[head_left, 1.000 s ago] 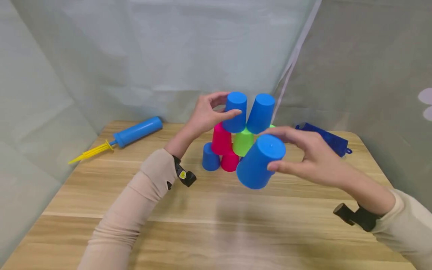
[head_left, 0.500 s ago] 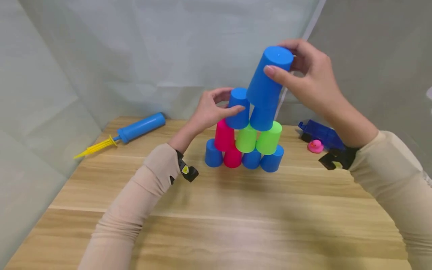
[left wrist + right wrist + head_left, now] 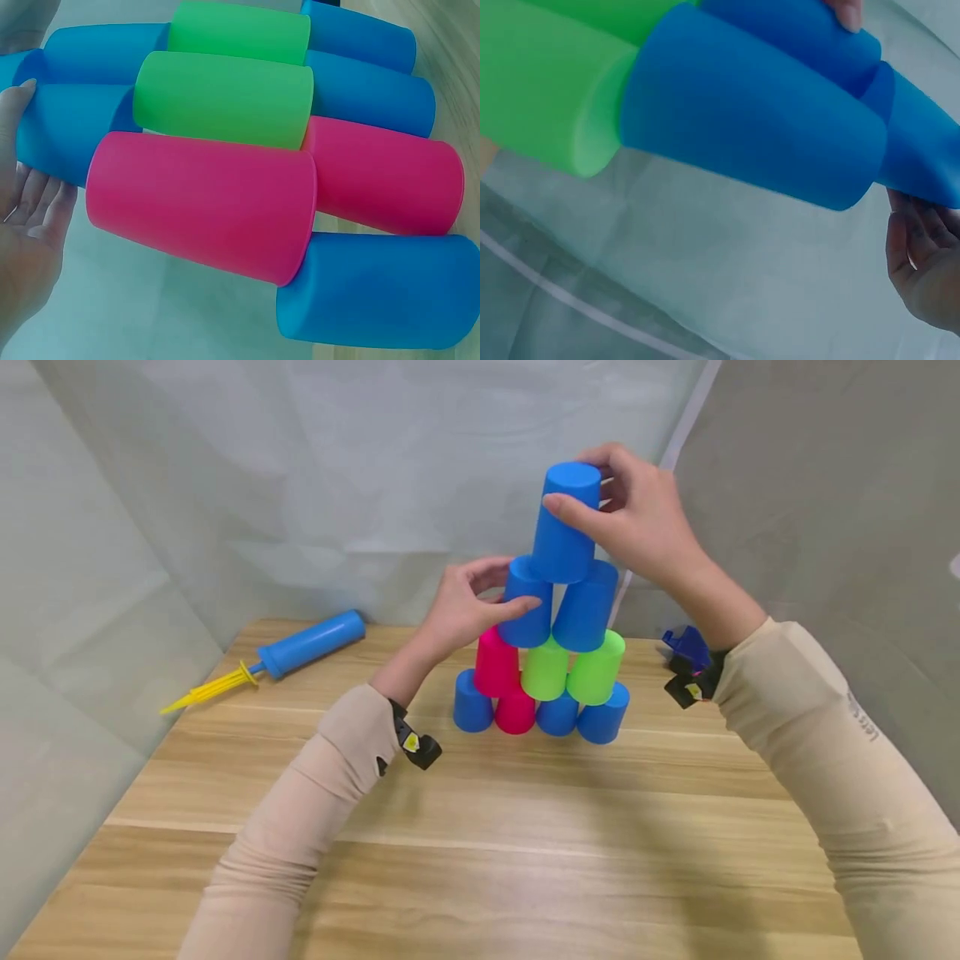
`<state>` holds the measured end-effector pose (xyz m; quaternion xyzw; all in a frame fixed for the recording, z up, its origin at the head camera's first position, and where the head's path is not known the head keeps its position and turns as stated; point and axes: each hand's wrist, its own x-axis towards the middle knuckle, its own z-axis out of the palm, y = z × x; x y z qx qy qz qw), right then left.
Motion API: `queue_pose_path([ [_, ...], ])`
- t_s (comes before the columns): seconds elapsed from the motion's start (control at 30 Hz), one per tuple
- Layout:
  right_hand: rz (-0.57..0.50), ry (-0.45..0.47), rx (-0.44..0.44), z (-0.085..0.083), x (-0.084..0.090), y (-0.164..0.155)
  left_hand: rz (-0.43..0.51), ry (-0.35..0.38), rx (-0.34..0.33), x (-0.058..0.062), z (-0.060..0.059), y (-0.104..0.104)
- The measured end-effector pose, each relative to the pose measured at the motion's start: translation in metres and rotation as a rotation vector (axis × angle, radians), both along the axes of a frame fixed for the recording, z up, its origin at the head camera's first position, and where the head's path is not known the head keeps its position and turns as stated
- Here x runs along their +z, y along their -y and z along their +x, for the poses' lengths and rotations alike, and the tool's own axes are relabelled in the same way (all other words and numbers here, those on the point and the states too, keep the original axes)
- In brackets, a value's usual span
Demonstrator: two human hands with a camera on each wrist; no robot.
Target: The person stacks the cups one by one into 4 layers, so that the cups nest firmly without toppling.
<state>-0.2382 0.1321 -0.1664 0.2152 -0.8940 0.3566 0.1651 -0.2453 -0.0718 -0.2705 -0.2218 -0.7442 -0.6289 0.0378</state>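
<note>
Upside-down cups stand in a stepped pyramid. My right hand (image 3: 641,518) grips the top blue cup (image 3: 566,539) between thumb and fingers; its rim appears to meet the tops of two blue cups below. My left hand (image 3: 467,606) holds the left one of these, a blue cup (image 3: 525,578), with the thumb in front and fingers behind. Beside it leans the slightly tilted right blue cup (image 3: 588,610). Underneath are a pink cup (image 3: 202,202) and two green cups (image 3: 597,670). The bottom row has a pink cup (image 3: 515,712) among blue cups (image 3: 472,702).
A blue hand pump (image 3: 315,643) with a yellow nozzle end lies at the table's back left. At the back right, a dark blue plastic object (image 3: 688,646) is partly hidden by my right wrist. Pale fabric (image 3: 375,468) hangs behind the wooden table (image 3: 487,860).
My right hand has raised the blue cup from in front of the pyramid, then moved it left and down onto the top. My left hand stays at its cup.
</note>
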Motion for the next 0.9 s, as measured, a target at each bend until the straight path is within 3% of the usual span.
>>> queue_pose_path([
  [0.23, -0.061, 0.045, 0.030, -0.004, -0.002, -0.001, 0.008, 0.005, 0.022, -0.001, -0.003, -0.001],
  [0.47, -0.107, 0.076, 0.044, -0.006, -0.011, 0.001, -0.023, 0.021, 0.023, -0.010, -0.008, -0.001],
  [0.73, -0.086, 0.084, 0.020, -0.006, -0.017, 0.000, -0.231, -0.046, -0.031, -0.015, -0.005, 0.004],
  [0.9, -0.093, 0.047, 0.076, -0.004, -0.042, -0.012, -0.381, -0.117, 0.041, -0.023, 0.005, 0.012],
])
